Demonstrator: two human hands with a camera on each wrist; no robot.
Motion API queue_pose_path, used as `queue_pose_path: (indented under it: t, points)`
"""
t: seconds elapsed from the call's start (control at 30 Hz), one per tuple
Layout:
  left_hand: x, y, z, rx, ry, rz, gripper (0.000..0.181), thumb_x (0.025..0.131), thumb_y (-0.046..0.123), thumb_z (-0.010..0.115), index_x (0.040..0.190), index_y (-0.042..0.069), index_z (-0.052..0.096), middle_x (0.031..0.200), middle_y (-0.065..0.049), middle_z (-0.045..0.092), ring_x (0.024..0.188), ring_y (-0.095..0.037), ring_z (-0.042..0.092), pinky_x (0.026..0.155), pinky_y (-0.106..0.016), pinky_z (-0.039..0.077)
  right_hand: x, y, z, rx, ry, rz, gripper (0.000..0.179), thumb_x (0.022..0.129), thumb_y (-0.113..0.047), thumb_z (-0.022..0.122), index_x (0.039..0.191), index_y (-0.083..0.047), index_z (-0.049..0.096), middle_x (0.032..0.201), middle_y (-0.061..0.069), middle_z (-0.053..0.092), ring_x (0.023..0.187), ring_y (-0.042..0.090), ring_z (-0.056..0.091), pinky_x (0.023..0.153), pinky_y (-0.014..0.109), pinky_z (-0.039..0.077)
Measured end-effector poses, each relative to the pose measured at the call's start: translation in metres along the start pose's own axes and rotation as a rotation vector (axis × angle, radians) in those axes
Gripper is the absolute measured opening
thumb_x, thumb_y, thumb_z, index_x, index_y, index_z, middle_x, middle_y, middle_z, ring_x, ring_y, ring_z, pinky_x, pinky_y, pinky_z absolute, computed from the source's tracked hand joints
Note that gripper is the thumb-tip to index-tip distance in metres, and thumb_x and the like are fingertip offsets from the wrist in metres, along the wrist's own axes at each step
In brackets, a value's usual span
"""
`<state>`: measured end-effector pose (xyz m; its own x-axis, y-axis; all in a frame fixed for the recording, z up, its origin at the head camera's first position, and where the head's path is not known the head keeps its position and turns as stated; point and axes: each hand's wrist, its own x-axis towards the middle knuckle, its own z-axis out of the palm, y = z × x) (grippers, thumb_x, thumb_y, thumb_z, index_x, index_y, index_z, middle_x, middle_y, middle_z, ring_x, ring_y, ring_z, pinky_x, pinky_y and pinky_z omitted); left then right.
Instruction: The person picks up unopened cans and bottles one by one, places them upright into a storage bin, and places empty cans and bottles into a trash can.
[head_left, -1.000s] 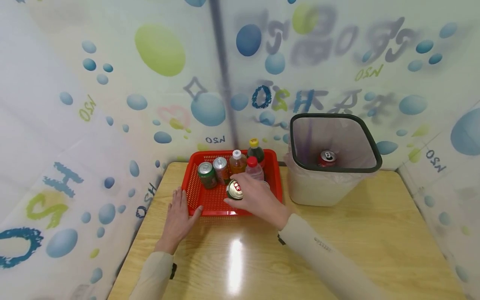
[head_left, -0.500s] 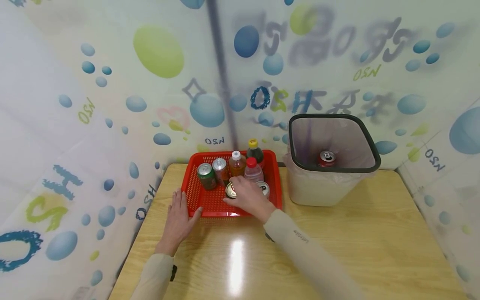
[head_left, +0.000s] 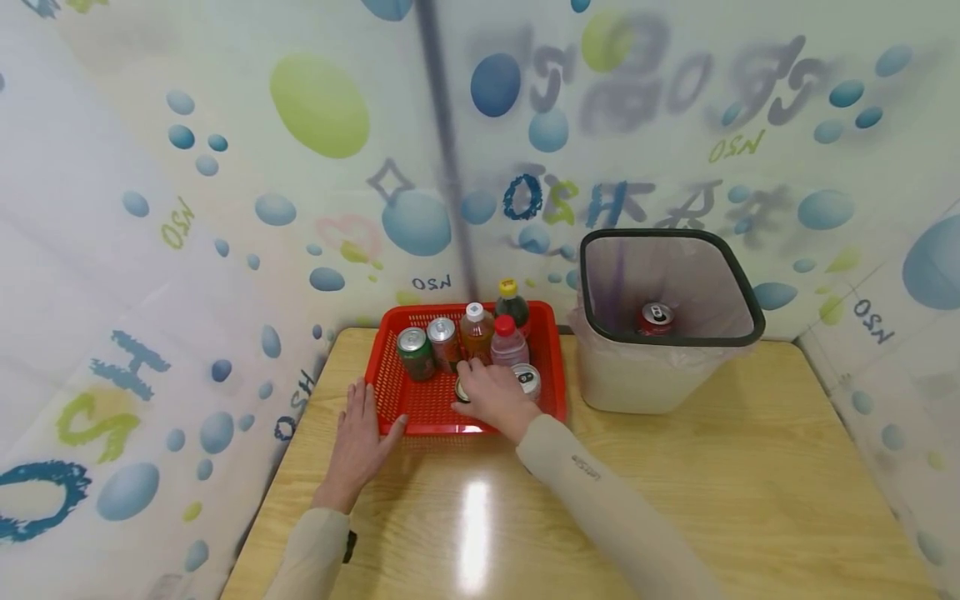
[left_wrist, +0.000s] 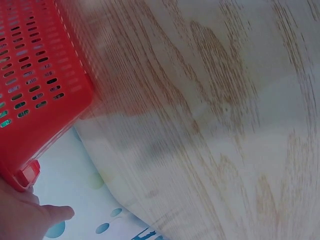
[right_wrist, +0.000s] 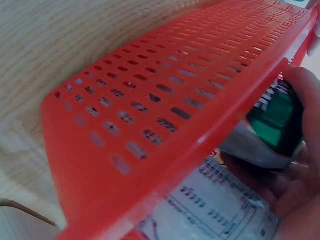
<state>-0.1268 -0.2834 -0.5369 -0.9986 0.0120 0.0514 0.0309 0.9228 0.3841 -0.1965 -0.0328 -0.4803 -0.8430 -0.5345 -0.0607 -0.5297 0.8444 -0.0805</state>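
My right hand [head_left: 495, 396] reaches into the red basket [head_left: 442, 429] and grips a green drink can [right_wrist: 277, 117] with thumb and fingers around its side. In the head view the hand covers most of that can. Just right of the fingers stands a white can [head_left: 527, 381] with a silver top. My left hand [head_left: 358, 442] rests at the basket's front left corner, fingers straight and thumb spread along the rim. Behind my right hand stand another green can [head_left: 416, 354], a silver-topped can [head_left: 443, 343], a white-capped bottle [head_left: 476, 333] and a red-capped bottle [head_left: 509, 343].
A yellow-capped dark bottle [head_left: 513, 307] stands at the basket's back. To the right is a bag-lined bin [head_left: 637, 379] with a black rim, holding a red can [head_left: 656, 317]. The wooden table [head_left: 675, 492] meets a patterned wall covering behind and on both sides.
My right hand and forearm have shifted left and lower over the green can, covering more of its top and uncovering the white can. My left hand stays at the basket corner.
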Motion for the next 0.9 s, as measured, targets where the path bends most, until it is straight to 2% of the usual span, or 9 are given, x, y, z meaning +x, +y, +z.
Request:
queue_pose_path:
  t: [0.17,0.33,0.63,0.8,0.9]
  points:
    - [-0.001,-0.001,0.0,0.005,0.004,-0.004,0.099,0.103,0.06,0.05,0.161,-0.01,0.012,0.17,-0.026,0.005,0.157,-0.046,0.003,0.119,-0.069,0.019,0.001,-0.002,0.001,-0.05,-0.002,-0.026,0.061,0.09,-0.056,0.076,0.125,-0.008,0.063,0.104,0.008,0.07,0.086,0.022,0.068,0.071,0.034,0.059]
    - [-0.002,0.0,-0.001,-0.012,0.007,-0.007,0.098,0.103,0.056,0.055,0.161,-0.01,0.011,0.171,-0.026,0.004,0.157,-0.045,0.002,0.12,-0.069,0.016,0.003,-0.002,0.003,-0.074,-0.013,-0.025,0.058,0.09,-0.058,0.075,0.12,-0.009,0.065,0.1,0.007,0.07,0.087,0.022,0.069,0.07,0.036,0.058]
    - [0.0,0.002,-0.001,-0.007,-0.005,-0.005,0.097,0.102,0.052,0.058,0.16,-0.011,0.013,0.17,-0.026,0.006,0.157,-0.046,0.003,0.12,-0.069,0.018,0.002,0.004,0.0,-0.018,-0.026,-0.047,0.061,0.096,-0.057,0.068,0.133,-0.008,0.065,0.121,0.008,0.066,0.101,0.021,0.065,0.089,0.036,0.058]
    - [0.001,0.003,-0.003,0.002,-0.034,-0.014,0.098,0.102,0.058,0.053,0.161,-0.01,0.013,0.171,-0.025,0.005,0.157,-0.045,0.002,0.12,-0.068,0.016,-0.007,0.007,-0.014,0.061,0.005,-0.057,0.063,0.1,-0.053,0.064,0.144,-0.008,0.06,0.141,0.01,0.063,0.125,0.023,0.062,0.106,0.038,0.051]
    - [0.0,0.001,-0.006,0.004,-0.042,-0.023,0.098,0.103,0.056,0.054,0.161,-0.01,0.012,0.171,-0.025,0.004,0.157,-0.045,0.001,0.121,-0.068,0.014,-0.017,0.008,-0.026,0.127,0.036,-0.056,0.064,0.102,-0.054,0.059,0.146,-0.008,0.058,0.147,0.01,0.059,0.132,0.025,0.059,0.109,0.041,0.049]
